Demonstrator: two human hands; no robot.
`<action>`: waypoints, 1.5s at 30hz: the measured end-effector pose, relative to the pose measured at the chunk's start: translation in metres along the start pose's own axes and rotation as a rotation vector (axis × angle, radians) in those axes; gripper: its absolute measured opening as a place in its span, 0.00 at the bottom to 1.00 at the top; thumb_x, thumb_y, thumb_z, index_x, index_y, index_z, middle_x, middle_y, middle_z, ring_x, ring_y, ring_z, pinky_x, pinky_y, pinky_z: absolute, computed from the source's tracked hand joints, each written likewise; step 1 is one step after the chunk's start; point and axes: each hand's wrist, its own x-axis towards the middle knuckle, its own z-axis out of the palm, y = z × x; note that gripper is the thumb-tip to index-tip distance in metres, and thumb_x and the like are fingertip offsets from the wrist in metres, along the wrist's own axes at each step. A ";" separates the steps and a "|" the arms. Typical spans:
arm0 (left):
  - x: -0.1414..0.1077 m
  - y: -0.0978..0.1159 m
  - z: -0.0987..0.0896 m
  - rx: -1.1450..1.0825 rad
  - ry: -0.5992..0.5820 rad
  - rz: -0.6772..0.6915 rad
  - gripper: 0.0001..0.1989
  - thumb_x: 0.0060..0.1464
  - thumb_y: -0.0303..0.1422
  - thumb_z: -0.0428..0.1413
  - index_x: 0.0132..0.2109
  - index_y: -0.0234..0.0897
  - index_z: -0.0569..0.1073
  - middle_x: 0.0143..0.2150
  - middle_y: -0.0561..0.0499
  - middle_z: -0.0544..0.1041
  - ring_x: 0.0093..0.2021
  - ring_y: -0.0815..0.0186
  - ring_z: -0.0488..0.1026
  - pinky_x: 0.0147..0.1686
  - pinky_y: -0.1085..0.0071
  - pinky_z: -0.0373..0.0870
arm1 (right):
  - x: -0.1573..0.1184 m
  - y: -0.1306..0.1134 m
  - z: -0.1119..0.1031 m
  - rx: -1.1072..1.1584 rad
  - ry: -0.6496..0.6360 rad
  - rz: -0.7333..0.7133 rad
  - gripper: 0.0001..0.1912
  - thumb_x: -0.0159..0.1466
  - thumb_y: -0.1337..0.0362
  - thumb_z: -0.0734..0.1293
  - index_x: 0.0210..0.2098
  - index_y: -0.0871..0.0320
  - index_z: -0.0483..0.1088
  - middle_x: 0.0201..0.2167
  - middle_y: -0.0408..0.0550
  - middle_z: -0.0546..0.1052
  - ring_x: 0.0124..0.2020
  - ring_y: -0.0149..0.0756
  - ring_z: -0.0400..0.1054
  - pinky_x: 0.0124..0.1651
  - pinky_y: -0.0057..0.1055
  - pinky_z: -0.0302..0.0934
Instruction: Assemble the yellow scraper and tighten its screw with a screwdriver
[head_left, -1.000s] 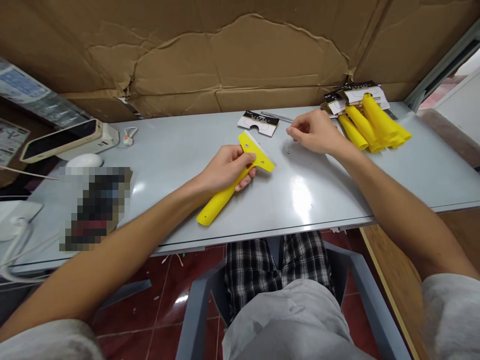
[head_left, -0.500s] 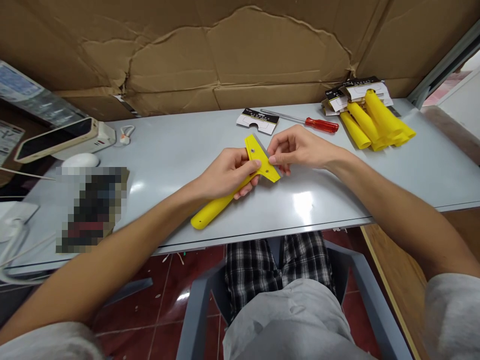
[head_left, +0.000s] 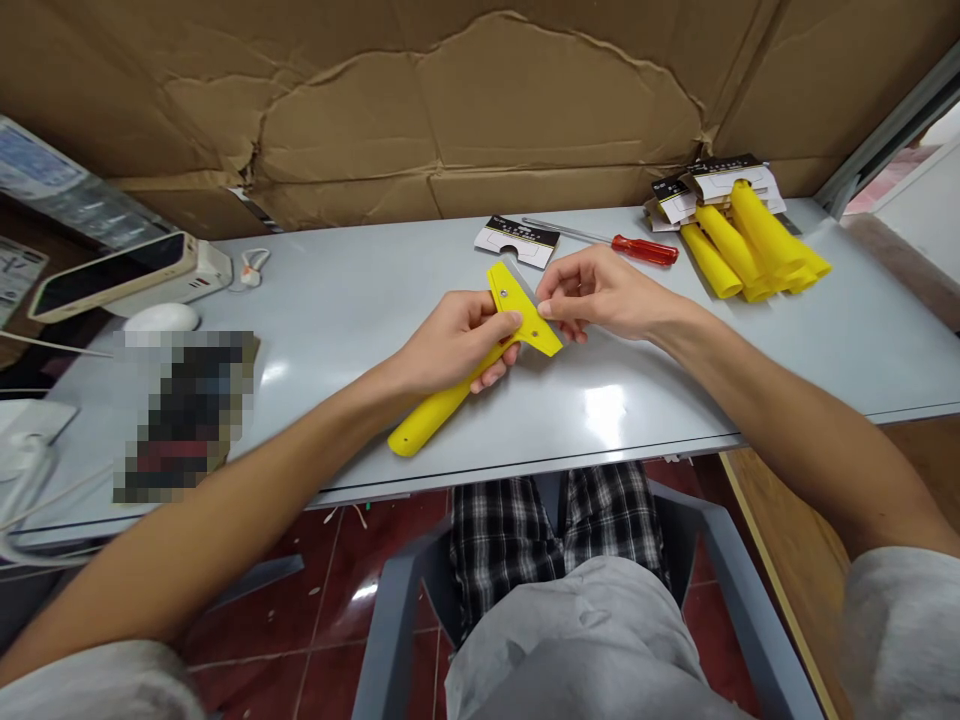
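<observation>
Scraper (head_left: 528,325) sits in L hand (head_left: 465,340), fingers wrapped closed at its neck, thumb on the head. Blade (head_left: 523,281) lies along the head's edge, R of L fingers, so it looks fitted; 2 fastener spots show, the lower darker, tightness unclear. R hand (head_left: 600,295) has thumb & index nearly together at the blade edge; can't tell if they grip anything, but work there seems unfinished. Screwdriver (head_left: 643,251) lies on bench (head_left: 360,290) beyond R fingers. Vs 1 s ago, R fingers are now at the blade, no longer apart; vs 0.5 s, hardly any change.
</observation>
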 end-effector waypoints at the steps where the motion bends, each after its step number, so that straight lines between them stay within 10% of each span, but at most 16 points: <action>1: 0.000 0.000 0.000 0.004 -0.007 0.000 0.17 0.72 0.28 0.54 0.30 0.37 0.73 0.16 0.53 0.72 0.12 0.73 0.64 0.13 0.79 0.61 | 0.000 0.001 0.001 0.011 0.001 0.007 0.10 0.67 0.62 0.79 0.37 0.59 0.77 0.23 0.42 0.78 0.23 0.30 0.72 0.24 0.24 0.67; 12: -0.002 0.001 -0.001 -0.010 -0.014 0.013 0.15 0.70 0.32 0.58 0.31 0.37 0.74 0.17 0.52 0.72 0.13 0.73 0.64 0.13 0.79 0.61 | -0.003 -0.009 -0.004 -0.006 -0.040 0.072 0.12 0.67 0.60 0.82 0.39 0.59 0.79 0.27 0.44 0.79 0.26 0.31 0.73 0.27 0.27 0.70; 31: -0.007 0.004 0.004 -0.049 -0.103 -0.004 0.11 0.68 0.32 0.62 0.35 0.36 0.74 0.20 0.54 0.74 0.14 0.74 0.65 0.13 0.79 0.63 | -0.008 -0.015 -0.021 -0.290 -0.523 0.062 0.23 0.76 0.51 0.75 0.31 0.58 0.71 0.21 0.39 0.75 0.24 0.25 0.66 0.29 0.24 0.56; 45: -0.002 0.004 0.002 -0.037 0.001 0.019 0.14 0.70 0.30 0.57 0.32 0.37 0.71 0.17 0.54 0.71 0.13 0.73 0.63 0.13 0.78 0.62 | -0.008 -0.015 -0.018 -0.372 -0.344 0.025 0.18 0.77 0.60 0.71 0.30 0.58 0.71 0.21 0.39 0.74 0.23 0.24 0.62 0.28 0.26 0.52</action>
